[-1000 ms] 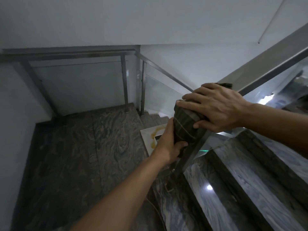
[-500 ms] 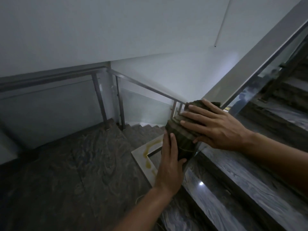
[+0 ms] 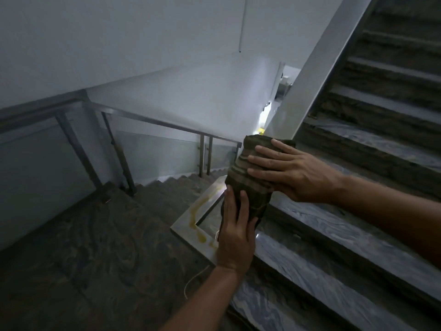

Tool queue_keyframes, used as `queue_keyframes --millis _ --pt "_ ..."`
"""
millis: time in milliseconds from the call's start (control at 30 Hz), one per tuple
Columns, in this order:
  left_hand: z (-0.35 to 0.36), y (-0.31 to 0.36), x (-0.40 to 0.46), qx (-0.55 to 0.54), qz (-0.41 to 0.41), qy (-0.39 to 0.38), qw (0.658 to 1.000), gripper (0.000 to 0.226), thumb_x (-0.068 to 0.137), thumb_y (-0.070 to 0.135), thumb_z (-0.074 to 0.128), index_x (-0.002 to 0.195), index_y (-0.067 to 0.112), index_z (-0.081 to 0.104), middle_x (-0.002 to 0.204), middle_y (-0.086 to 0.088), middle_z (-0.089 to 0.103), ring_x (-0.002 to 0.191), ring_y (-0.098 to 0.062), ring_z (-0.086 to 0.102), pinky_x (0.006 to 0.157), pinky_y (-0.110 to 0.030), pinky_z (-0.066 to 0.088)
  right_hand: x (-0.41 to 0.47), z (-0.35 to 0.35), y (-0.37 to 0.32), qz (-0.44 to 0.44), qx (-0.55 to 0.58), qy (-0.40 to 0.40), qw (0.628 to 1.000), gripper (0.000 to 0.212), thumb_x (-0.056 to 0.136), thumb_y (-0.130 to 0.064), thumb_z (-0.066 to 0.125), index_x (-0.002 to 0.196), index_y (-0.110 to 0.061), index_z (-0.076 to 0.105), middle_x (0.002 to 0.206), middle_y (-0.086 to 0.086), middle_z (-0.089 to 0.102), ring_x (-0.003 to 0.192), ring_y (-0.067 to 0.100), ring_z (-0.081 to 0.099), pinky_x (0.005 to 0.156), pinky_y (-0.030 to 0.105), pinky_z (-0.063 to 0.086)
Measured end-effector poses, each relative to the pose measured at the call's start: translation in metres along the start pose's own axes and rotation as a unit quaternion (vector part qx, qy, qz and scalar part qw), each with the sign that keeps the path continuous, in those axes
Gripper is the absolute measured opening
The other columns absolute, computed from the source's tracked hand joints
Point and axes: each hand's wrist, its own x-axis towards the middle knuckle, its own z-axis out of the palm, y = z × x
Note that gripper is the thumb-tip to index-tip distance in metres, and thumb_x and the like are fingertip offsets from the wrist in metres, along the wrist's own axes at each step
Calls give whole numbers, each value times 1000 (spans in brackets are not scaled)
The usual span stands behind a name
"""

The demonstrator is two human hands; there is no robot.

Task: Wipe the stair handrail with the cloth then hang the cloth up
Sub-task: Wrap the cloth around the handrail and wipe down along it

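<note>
A dark green striped cloth (image 3: 248, 180) is draped over the lower end of the flat metal stair handrail (image 3: 310, 80), which rises to the upper right. My right hand (image 3: 286, 173) lies flat on top of the cloth with fingers spread, pressing it onto the rail. My left hand (image 3: 236, 225) presses the hanging part of the cloth from the near side, fingers straight and pointing up. The rail's end and its post are hidden under the cloth and my hands.
Marble steps (image 3: 358, 247) climb to the right. A dark stone landing (image 3: 95, 247) lies at lower left, edged by a second metal railing with glass panels (image 3: 148, 120). A pale ledge with yellow stains (image 3: 198, 211) borders the stairwell gap. A thin cord (image 3: 195, 278) lies on the floor.
The view has swung to the right and up along the handrail. Both hands have flattened against the cloth, which stays at the rail's lower end.
</note>
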Motion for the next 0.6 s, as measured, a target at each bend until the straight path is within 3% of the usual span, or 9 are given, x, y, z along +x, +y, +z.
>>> queue_keyframes --millis 67,133,300,433,600 --pt "-4 -5 0 -10 -6 -21 1000 72 97 23 51 152 29 5 160 -14 7 148 -29 13 112 -46 35 -2 -1 -8 27 -1 3 1000 50 95 -35 39 144 -26 35 153 4 34 146 23 18 118 51 13" --pt "-9 -9 3 -26 -7 -36 999 73 95 20 54 152 28 8 160 -13 10 147 -29 15 111 -47 35 -4 0 -15 57 -3 0 998 51 95 -35 39 145 -27 33 153 2 31 146 22 14 119 48 9" --pt "-20 -22 8 -83 15 -50 995 67 93 14 58 149 16 22 157 -13 21 145 -22 22 116 -26 26 -6 4 -40 118 -6 -10 993 54 94 -33 38 147 -27 29 154 3 26 146 25 13 118 51 8" --pt "-25 -36 9 -96 40 -61 993 65 93 17 53 149 23 21 154 -12 30 142 4 18 112 -10 22 -4 5 -59 142 -11 -10 990 54 94 -34 39 147 -25 31 154 5 25 145 28 15 117 52 7" --pt "-29 -55 16 -122 105 -77 984 63 91 8 51 148 11 25 148 -22 34 141 8 19 110 -8 23 -3 24 -79 189 -22 54 980 50 96 -33 42 145 -19 37 153 11 33 145 32 20 119 51 12"
